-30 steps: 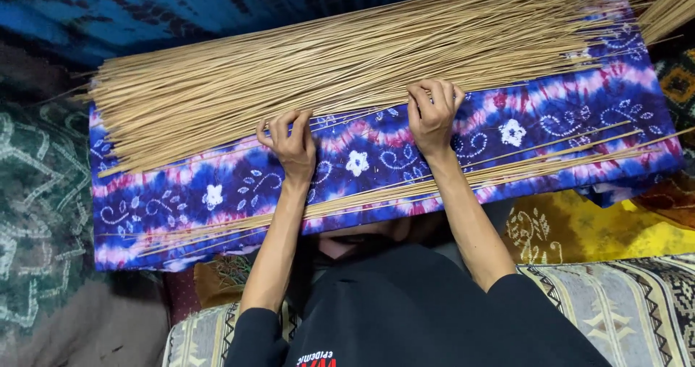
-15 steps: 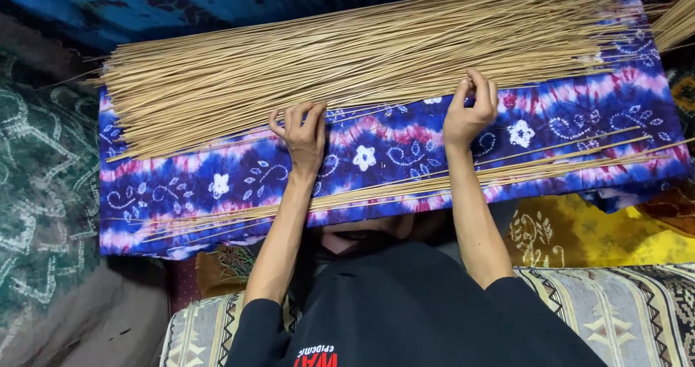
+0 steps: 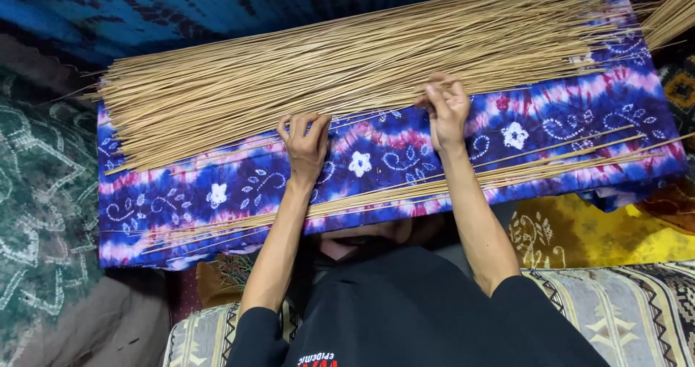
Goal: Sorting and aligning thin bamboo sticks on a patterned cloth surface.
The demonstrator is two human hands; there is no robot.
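1. Right now, seen from above, head down over two bare arms.
2. Left hand (image 3: 304, 146) flat on the blue and purple cloth (image 3: 376, 157), palm down, fingers close together, tips touching the near edge of the big pile of thin tan sticks (image 3: 347, 70). Nothing gripped.
3. Right hand (image 3: 447, 106) a bit farther away and higher up, at the edge of the same pile. Fingers bent, thumb and fingertips pinched together on what look like a few thin sticks. Too small to count them.
4. Big pile spread wide across the far half of the cloth, lying almost side by side, slanting up toward the right.
5. Small row of sticks (image 3: 434, 187) near the front edge of the cloth, well apart from the big pile, passing under both wrists.
6. Bare strip of cloth with white flowers between the two lots of sticks.
7. More sticks (image 3: 670, 19) poking in at the top right corner.
8. Black shirt (image 3: 420, 309) at the bottom, sleeves pushed to the elbows.
9. Green patterned fabric (image 3: 36, 215) on the left, yellow patterned fabric (image 3: 579, 229) on the right, striped cushion (image 3: 622, 316) just beside the shirt.
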